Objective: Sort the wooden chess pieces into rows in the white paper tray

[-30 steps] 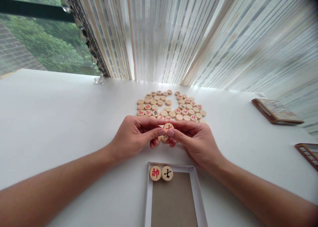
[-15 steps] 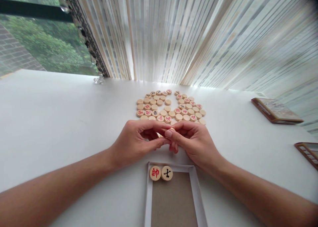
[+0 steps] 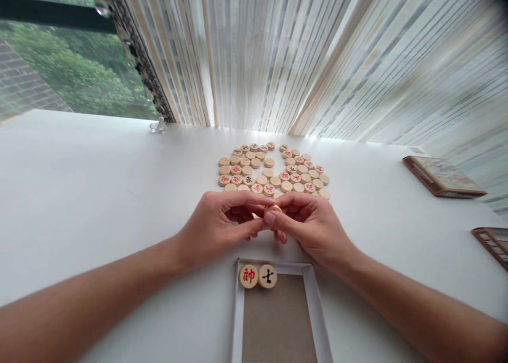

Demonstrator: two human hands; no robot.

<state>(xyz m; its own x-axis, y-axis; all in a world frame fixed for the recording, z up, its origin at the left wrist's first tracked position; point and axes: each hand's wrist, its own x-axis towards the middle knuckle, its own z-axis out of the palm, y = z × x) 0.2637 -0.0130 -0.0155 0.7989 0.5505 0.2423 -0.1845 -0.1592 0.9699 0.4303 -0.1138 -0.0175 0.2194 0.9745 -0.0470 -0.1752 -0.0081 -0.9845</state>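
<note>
Between the fingertips of my left hand [image 3: 222,220] and my right hand [image 3: 307,220] is a round wooden Chinese chess piece [image 3: 273,209], mostly covered by the fingers. Both hands are closed in a pinch on it, just above the table. Below them lies a shallow white box [image 3: 237,310] with a grey-brown bottom. Two pieces sit side by side in its far left corner: a red-marked piece [image 3: 248,276] and a black-marked piece [image 3: 267,276]. Beyond the hands, many loose Chinese chess pieces [image 3: 286,186] lie on the table, some character side up, others blank; my hands hide the nearest ones.
The white table [image 3: 119,183] runs back to a striped curtain [image 3: 257,56]. At the right lie a brown-edged box [image 3: 444,177] and another brown-framed item [image 3: 492,246], cut off by the picture's edge. A clear crystal ornament [image 3: 157,127] rests by the window at the left.
The piece between my fingertips has turned or shifted slightly, and more of it shows now. Both hands stay in nearly the same place. The two pieces in the box have not moved.
</note>
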